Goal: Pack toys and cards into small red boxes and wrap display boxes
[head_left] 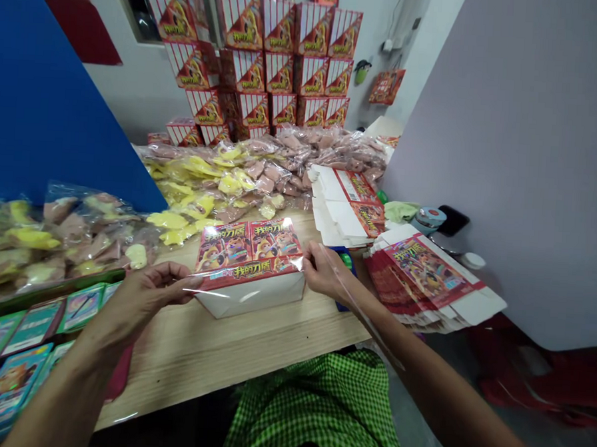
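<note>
A red and white cardboard box rests on the table in front of me, with two red printed packs side by side in its top. My left hand is at the box's left front corner, thumb and fingers closed on the edge of a clear plastic strip. This shiny strip runs along the box's front edge. At the right end my right hand is closed, pinching the strip by the box corner. A loose clear length trails from it along my forearm. What lies inside the right fingers is partly hidden.
Bagged yellow and pinkish pieces are heaped behind the box. Stacked red boxes stand at the back. Flat cartons lie on the right, beside a grey partition. Card packs fill a tray at left.
</note>
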### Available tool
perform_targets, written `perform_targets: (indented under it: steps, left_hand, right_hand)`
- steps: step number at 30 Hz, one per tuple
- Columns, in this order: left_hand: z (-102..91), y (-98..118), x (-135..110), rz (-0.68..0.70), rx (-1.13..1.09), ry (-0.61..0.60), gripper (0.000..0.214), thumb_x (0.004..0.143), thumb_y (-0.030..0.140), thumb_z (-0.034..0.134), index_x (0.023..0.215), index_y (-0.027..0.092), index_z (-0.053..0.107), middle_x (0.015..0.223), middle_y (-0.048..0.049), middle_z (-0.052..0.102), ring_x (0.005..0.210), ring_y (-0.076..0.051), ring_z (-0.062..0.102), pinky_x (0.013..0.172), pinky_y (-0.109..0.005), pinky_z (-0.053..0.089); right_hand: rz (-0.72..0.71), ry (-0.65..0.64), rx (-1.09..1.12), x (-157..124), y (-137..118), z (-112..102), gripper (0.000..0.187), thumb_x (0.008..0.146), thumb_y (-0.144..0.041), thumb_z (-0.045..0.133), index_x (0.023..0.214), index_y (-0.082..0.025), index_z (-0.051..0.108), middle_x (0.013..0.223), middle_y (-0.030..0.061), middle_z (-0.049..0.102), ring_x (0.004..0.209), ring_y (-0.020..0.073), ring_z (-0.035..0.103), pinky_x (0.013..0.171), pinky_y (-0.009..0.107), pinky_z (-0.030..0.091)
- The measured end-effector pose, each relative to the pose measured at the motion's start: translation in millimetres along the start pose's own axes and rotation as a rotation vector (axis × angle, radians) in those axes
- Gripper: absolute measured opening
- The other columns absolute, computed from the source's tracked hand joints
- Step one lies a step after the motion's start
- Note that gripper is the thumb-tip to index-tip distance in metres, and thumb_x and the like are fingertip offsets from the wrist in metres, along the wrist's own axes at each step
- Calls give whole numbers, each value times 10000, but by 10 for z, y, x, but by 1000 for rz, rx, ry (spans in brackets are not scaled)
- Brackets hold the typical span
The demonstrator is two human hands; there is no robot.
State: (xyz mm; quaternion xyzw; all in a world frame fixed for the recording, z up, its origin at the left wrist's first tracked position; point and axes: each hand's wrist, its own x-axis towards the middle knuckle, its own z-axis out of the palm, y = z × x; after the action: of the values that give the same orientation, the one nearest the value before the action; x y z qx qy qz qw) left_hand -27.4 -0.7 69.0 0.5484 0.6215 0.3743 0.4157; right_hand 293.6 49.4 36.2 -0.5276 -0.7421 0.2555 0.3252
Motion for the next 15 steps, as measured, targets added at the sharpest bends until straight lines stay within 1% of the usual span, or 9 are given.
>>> perform_targets:
  steps: [2,3,5,7,9,11,12,14,15]
  left_hand:
    - [28,-134,-21,142,43,84,361,715,492,794,903,205,684,835,-45,719,721,-206,670,646,-320,570]
    - [55,-216,-46,283,117,160,385,756,476,767,1023,216,667,968,-72,736,838,-244,703,719,-365,595]
    - [133,-367,-128,656,379,313,504,800,427,762,1241,244,600,1256,-124,687,1143,-322,664,925,-468,571]
    - [229,-436,-246,992,691,342,595,805,348,798,1346,280,562,1414,-127,614,1332,-345,551,1081,-518,470]
    - [305,-372,-349,1177,836,241,553,837,281,782,1349,325,579,1431,-80,621,1361,-318,532,1145,-519,401]
    - [326,-194,-358,1206,742,108,392,925,259,665,1303,352,624,1356,-21,682,1286,-270,599,1136,-493,410]
    - [311,-84,-306,1156,620,102,300,961,262,594,1240,347,665,1276,-1,724,1210,-251,644,1101,-475,441]
    - [244,126,-78,908,336,216,245,987,288,502,1035,309,742,1077,19,775,1034,-227,696,992,-425,502]
    - [203,212,88,725,208,329,257,977,322,507,909,282,752,967,18,775,952,-222,695,934,-402,513]
  right_hand:
    - [-3,-7,49,-14,76,51,100,887,-274,537,854,-223,458,665,-39,510,592,148,500,562,260,353]
    - [-4,-15,74,-27,107,61,71,908,-276,507,917,-215,473,675,-37,528,578,151,515,546,259,382]
    - [-29,-20,106,-68,140,37,174,919,-259,498,1080,-193,501,784,3,601,645,168,582,583,282,472]
    - [-181,-3,100,-110,132,-43,376,909,-225,538,1281,-191,493,1069,97,641,930,217,644,795,373,554]
    - [-406,-1,63,-118,100,-152,471,923,-192,547,1389,-238,498,1357,143,535,1259,265,537,1041,483,477]
    - [-564,-48,38,-62,64,-249,405,960,-183,522,1347,-284,583,1450,123,478,1400,284,423,1131,542,390]
    - [-586,-81,47,-8,48,-284,351,974,-185,514,1286,-293,634,1434,110,498,1408,282,419,1136,546,383]
    - [-575,-128,105,143,12,-314,259,987,-203,512,1151,-272,700,1363,100,559,1368,269,469,1127,518,395]
    - [-550,-142,141,234,-10,-309,227,983,-211,521,1094,-251,715,1322,98,585,1332,261,502,1123,495,399]
